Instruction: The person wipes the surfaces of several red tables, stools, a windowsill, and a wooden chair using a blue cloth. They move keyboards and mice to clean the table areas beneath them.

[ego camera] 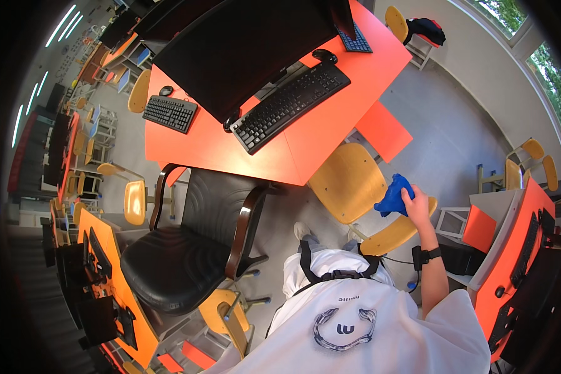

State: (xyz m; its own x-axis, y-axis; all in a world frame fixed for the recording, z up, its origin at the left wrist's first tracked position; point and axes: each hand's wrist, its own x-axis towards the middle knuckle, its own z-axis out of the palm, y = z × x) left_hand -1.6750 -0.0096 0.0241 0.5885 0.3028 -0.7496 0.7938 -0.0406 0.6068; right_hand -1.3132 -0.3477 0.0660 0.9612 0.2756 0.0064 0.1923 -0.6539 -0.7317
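My right hand (417, 205) grips a crumpled blue cloth (394, 195). The cloth hangs over the gap between the seat and the backrest of a wooden chair (348, 182); whether it touches the chair I cannot tell. A dark band with a small device and a cable sits on my right wrist. My left hand is out of view. Before me stands an orange-red table (271, 154), its near corner above the chair's seat. A large black keyboard (292, 105) lies aslant on it, in front of a dark monitor (243, 51).
A black armchair (177, 266) stands to my left. A smaller keyboard (170, 113) and a mouse (166, 90) lie at the table's left. On the right is another desk (512, 252) with keyboards and monitors. An orange desk (117, 280) stands behind the armchair.
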